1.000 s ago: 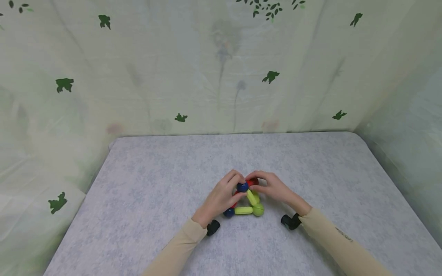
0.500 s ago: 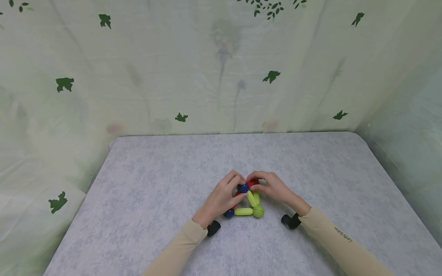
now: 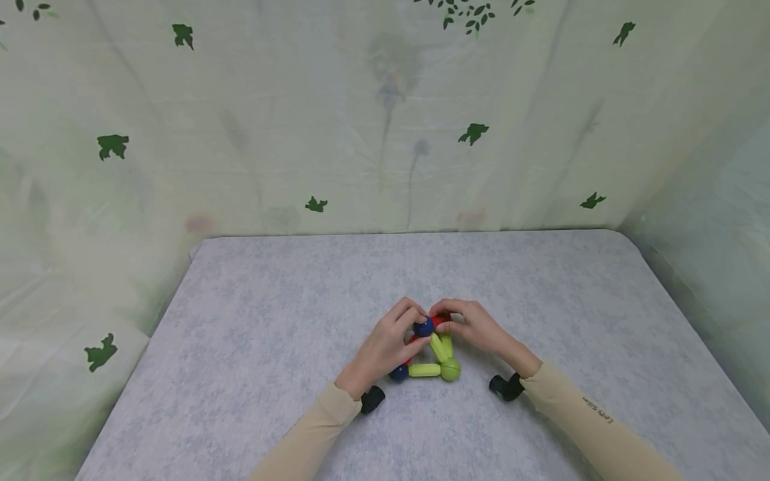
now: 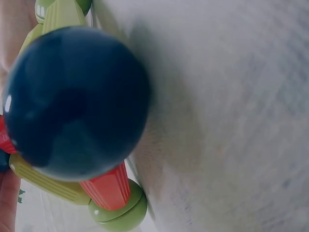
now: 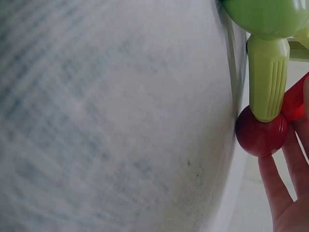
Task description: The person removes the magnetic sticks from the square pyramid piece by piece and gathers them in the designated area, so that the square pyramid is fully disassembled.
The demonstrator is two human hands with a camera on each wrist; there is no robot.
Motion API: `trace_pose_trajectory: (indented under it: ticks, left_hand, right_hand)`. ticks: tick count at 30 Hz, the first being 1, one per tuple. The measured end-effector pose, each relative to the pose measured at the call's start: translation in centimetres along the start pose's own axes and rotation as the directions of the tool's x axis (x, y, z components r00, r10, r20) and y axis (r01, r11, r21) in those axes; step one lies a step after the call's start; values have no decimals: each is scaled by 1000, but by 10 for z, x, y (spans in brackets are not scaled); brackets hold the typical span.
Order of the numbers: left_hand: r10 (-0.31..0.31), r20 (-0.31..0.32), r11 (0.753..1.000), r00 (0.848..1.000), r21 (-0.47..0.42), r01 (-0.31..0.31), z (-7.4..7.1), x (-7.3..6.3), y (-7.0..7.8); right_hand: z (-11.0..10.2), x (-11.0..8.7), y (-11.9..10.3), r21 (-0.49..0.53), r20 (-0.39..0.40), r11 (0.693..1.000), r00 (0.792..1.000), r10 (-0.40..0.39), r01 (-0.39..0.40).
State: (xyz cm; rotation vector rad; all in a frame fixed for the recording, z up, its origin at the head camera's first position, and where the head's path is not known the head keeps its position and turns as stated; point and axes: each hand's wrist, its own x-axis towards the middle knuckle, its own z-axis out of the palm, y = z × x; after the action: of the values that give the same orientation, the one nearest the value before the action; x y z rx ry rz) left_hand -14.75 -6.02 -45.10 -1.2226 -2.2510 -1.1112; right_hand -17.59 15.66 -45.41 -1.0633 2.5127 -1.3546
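Observation:
A toy frame of balls and short ribbed rods stands on the table between the two hands. My left hand (image 3: 385, 344) pinches the blue ball (image 3: 424, 327) at its top. At the right, my right hand (image 3: 478, 325) grips the red rod (image 3: 438, 323) joined to that ball. Lower down, a second blue ball (image 3: 398, 373) and a green ball (image 3: 450, 369) are linked by a yellow-green rod (image 3: 424, 370). That lower blue ball looms large in the left wrist view. A red ball (image 5: 262, 133) touches right-hand fingers in the right wrist view. Hands hide parts of the frame.
A pale blue-grey mottled cloth covers the table (image 3: 271, 300). Behind it hangs a light curtain (image 3: 337, 133) with green leaf-like patches. Black wrist-worn devices (image 3: 506, 387) sit under both wrists, close to the cloth.
Both hands keep nearly the same place and hold. The top blue ball and the lower green ball have shifted very slightly toward the person.

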Motion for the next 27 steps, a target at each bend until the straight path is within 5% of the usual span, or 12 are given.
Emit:
trace_pose_trajectory:
  ticks: [14, 21, 27]
  left_hand:
    - [18, -24, 1000, 1000, -22, -19, 1, -1, 0]
    - [49, -144, 999, 988, -8, -50, -11, 4, -1]
    - [46, -112, 998, 993, -36, -50, -14, 3, -3]
  right_hand:
    - [3, -1, 13, -9, 2, 1000, 1000, -15, 15]
    - [0, -6, 16, -32, -54, 999, 998, 19, -21]
    - [-1, -6, 16, -17, -51, 1000, 998, 24, -25]
